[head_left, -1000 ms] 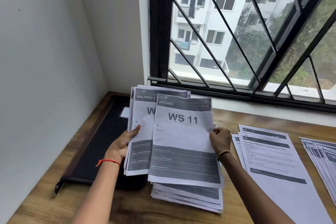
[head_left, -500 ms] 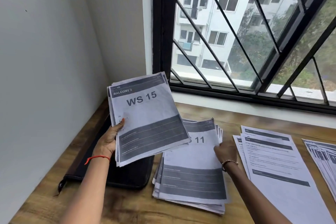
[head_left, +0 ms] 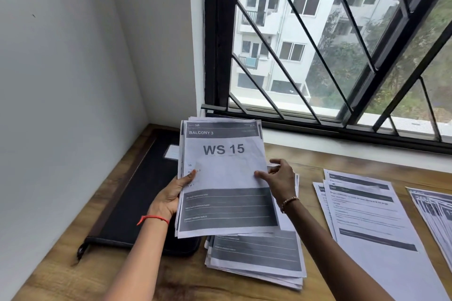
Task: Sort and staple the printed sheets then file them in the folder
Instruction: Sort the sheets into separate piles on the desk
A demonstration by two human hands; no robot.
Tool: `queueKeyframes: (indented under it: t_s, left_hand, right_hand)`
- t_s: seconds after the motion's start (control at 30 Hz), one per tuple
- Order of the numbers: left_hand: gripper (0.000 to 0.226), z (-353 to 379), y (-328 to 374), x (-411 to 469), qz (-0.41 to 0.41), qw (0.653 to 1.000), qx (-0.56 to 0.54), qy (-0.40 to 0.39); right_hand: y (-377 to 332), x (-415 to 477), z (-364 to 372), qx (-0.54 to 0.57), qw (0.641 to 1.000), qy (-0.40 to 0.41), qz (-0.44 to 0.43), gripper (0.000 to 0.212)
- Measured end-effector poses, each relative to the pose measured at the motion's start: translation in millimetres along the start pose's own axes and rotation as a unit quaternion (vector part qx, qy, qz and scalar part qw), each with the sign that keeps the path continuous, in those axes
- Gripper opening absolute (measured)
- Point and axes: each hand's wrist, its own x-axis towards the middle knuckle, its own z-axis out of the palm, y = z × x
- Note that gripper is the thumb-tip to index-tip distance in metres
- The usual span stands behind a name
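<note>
Head view: one sheaf [head_left: 225,178], one folder [head_left: 137,190], three piles.
Grip: left hand [head_left: 171,195] clamps sheaf, right hand [head_left: 278,178] pinches its edge; near pile [head_left: 256,256], middle pile [head_left: 367,215], right pile [head_left: 435,210] flat.

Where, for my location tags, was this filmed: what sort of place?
Probably a home workspace in an upper-floor flat: a wooden desk spread with printed sheets, set under a barred window that faces an apartment block.
</note>
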Motion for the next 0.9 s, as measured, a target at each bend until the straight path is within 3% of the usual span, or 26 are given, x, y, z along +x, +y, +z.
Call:
queueKeyframes:
  t_s: [0.47,0.77,0.9]
  left_hand:
    - [0.106,9,5,-6,0.003,1.0,0.0,0.009]
    - [0.108,-8,13,-16,0.008,0.999,0.017,0.049]
    - [0.1,-19,18,-25,0.027,0.998,-0.006,0.049]
  right_hand:
    - [10,10,-17,-0.024,0.998,0.051,-0.042,0.017]
    - [52,11,-43,-0.06,0.986,0.12,0.098,0.01]
    - [72,6,-56,-0.096,0.971,0.164,0.146,0.017]
